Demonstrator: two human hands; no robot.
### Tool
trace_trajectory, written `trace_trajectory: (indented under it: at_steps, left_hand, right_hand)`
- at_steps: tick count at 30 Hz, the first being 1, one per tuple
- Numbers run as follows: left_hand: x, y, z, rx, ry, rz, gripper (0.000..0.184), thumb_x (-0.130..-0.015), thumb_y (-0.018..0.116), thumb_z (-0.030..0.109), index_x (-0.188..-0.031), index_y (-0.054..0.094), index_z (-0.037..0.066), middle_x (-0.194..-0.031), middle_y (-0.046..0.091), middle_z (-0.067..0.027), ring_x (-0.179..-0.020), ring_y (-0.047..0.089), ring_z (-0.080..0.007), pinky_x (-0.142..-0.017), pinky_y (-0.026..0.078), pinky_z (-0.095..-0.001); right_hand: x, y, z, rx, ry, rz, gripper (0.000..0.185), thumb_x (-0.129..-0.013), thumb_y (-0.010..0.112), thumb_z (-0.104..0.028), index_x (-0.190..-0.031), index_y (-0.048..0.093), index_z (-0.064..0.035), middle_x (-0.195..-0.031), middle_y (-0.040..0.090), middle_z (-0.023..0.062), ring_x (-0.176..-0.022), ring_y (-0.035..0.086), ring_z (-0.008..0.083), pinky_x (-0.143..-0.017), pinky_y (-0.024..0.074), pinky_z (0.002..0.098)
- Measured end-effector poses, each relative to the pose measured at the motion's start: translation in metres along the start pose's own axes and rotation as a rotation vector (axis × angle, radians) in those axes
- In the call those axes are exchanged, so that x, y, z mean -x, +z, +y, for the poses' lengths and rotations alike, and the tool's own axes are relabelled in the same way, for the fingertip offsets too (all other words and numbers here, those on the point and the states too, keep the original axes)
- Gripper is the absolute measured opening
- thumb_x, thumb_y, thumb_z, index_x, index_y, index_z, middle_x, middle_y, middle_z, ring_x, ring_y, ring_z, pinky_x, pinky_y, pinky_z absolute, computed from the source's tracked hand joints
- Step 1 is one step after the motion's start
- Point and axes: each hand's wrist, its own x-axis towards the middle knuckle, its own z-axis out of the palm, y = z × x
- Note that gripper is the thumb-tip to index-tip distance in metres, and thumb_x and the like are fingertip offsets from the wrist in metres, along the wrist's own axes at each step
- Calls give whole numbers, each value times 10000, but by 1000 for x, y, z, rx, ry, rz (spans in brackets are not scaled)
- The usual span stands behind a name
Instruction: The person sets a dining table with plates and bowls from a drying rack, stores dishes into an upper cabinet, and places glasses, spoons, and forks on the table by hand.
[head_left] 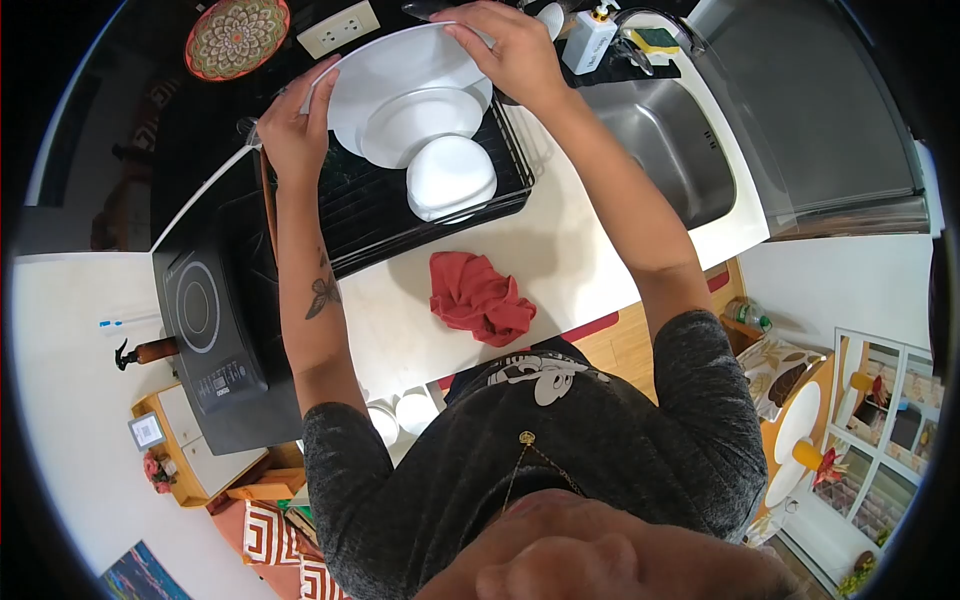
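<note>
A large white plate (375, 75) stands tilted at the back of the black dish rack (375, 225). My left hand (297, 125) grips its left edge, thumb on the near face and fingers behind. On the upper right of the same rim, my right hand (512, 52) is closed, its fingers partly out of sight behind the edge. In front of it leans a smaller white plate (400, 130). Nearest to me in the rack is a white bowl (452, 172), turned upside down. The large plate's lower edge is hidden by these dishes.
A crumpled red cloth (480, 297) lies on the white counter (575, 265). To the right is a steel sink (665, 140), with a white pump bottle (590, 42) and a sponge (655, 40) behind it. A black induction cooker (205, 320) sits at the left.
</note>
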Motion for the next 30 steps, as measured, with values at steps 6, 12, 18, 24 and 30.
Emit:
trace_trajectory:
  at_steps: [6,12,18,24,30]
  left_hand:
    - [-13,-6,22,113,174,107,146,-802,651,124,-914,685,38,-841,680,-86,-736,641,-138,-673,483,-237]
    - [-28,-6,3,781,74,-194,204,-852,589,127,-1026,644,37,-1014,640,-91,-907,601,-138,-769,472,-289]
    - [1,40,-69,-95,32,-241,180,-805,606,155,-957,642,65,-890,613,-95,-827,610,-221,-736,485,-334]
    - [2,59,-69,-337,101,-257,209,-777,659,254,-901,660,86,-852,608,-62,-760,611,-211,-668,488,-327]
    - [0,57,-67,-289,182,-269,208,-795,639,290,-848,663,90,-831,630,-62,-725,609,-238,-632,486,-349]
  right_hand:
    - [-3,-24,-14,-25,-121,191,91,-779,616,-44,-868,632,-30,-870,645,120,-762,627,265,-669,498,333]
    - [13,-100,-26,173,-163,208,282,-733,566,42,-1004,593,-30,-936,620,156,-849,601,300,-748,480,330]
    - [70,-186,-48,356,213,351,137,-794,660,-53,-921,639,-4,-851,656,61,-768,577,87,-714,446,204]
    - [150,-238,-66,565,482,275,149,-822,631,-75,-952,624,-4,-852,653,80,-755,586,109,-707,457,228]
    - [213,-268,-80,782,669,195,166,-845,606,-97,-983,609,-4,-866,651,95,-765,586,126,-699,466,243]
